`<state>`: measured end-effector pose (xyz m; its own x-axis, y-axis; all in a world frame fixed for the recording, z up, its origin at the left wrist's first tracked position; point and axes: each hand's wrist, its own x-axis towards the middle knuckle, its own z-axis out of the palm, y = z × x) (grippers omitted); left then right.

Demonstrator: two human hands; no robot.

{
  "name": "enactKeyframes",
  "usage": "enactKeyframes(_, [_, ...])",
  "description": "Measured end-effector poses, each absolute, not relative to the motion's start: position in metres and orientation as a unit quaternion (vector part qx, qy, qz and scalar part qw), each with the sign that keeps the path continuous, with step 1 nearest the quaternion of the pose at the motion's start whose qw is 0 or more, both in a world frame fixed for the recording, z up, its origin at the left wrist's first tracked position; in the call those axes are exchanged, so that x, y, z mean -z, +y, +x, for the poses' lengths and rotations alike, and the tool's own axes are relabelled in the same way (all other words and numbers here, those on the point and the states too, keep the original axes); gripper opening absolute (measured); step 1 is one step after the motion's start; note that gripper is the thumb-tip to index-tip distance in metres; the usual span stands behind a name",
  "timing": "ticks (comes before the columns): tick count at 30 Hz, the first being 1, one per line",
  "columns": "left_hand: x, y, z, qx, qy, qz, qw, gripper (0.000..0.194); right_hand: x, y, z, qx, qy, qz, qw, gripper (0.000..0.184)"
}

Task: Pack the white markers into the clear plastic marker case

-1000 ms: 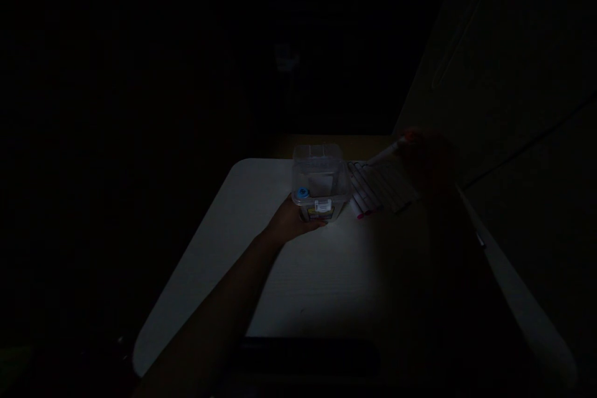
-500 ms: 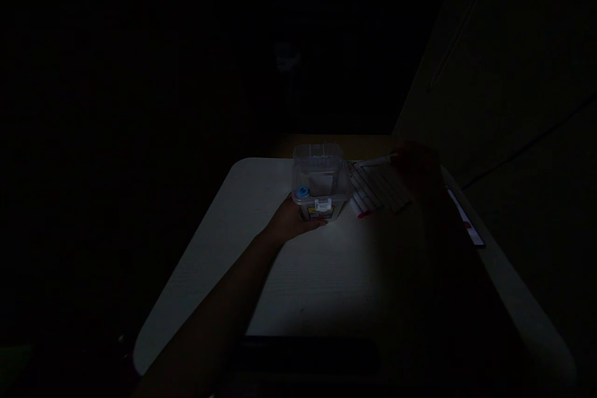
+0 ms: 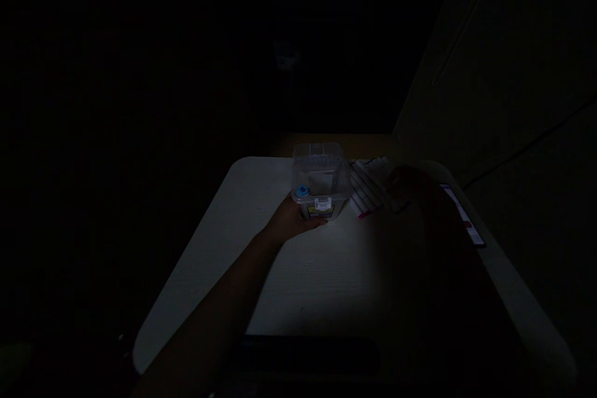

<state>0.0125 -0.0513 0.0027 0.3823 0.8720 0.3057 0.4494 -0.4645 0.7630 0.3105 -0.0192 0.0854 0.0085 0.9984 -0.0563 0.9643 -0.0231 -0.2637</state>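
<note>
Nearest, a dark shape (image 3: pixel 308 353) too dim to name lies along the close edge of the white table (image 3: pixel 219 230). Beyond it, the left hand (image 3: pixel 288 219) curls half closed about the left and near sides of a clear box (image 3: pixel 339 200), thumb along the base of its front wall. That is a sound hold: firm enough to stop the box sliding, yet light enough, I judge, not to squeeze its thin walls. The box stands upright, latch (image 3: pixel 323 203) facing the person, with one blue-ended marker (image 3: pixel 303 190) upright in its near left corner. Just right of the box lie white markers (image 3: pixel 368 188) in an uneven row, one with a pink end. Over their right part is the right hand (image 3: pixel 407 181), fingers bent, in deep shadow; I cannot tell whether it grips one. Taking a single marker near its end, between thumb and fingertip, would disturb its neighbours least, since they look apt to roll. Shifting that arm out of the light would help. A lit phone (image 3: pixel 472 231) lies past the wrist, and the box's raised lid (image 3: pixel 318 150) leans at the back, well away from the fingers.
</note>
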Motion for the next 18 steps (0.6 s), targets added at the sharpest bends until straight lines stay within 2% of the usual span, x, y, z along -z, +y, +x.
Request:
enactKeyframes(6, [0.000,-0.050,0.011,-0.349,0.427,0.786,0.277,0.058,-0.093,-0.021,0.309,-0.118,-0.693,-0.707,0.084,0.017])
enactKeyframes(11, [0.000,-0.049,0.011,-0.353,0.424,0.787,0.278,0.059,-0.122,-0.035,0.290,-0.077,-0.697,-0.702,0.127,0.019])
enactKeyframes(15, [-0.001,-0.049,0.011,-0.354,0.423,0.791,0.266,0.059,-0.148,-0.071,0.256,-0.042,-0.756,-0.552,0.348,0.025])
enactKeyframes(18, [-0.002,-0.050,0.011,-0.351,0.416,0.794,0.269,0.058,-0.156,-0.096,0.227,-0.016,-0.811,-0.427,0.400,0.028])
